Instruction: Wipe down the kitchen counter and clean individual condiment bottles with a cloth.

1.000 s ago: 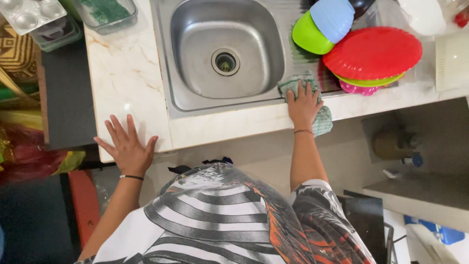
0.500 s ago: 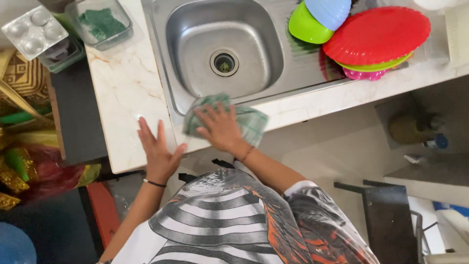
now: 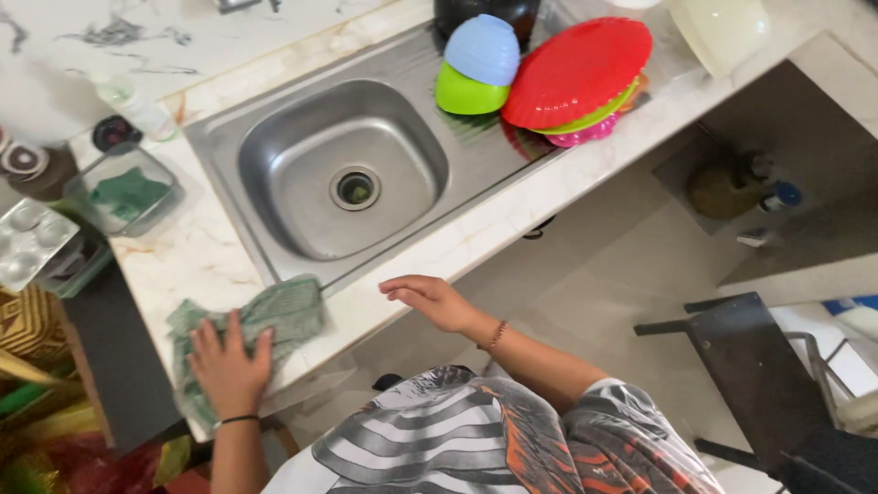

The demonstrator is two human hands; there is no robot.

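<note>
On counter (image 3: 183, 261), left hand (image 3: 229, 366) presses green cloth (image 3: 274, 316)

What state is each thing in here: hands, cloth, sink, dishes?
Left hand: flat, pressing on the cloth.
Right hand: open, holds nothing, at the counter edge.
Cloth: green, spread on the counter at the sink's front left corner.
Sink: empty, drain open.
Bowls: upside down on the drainboard, blue over green.
Plates: stacked, tilted, red on top.
</note>
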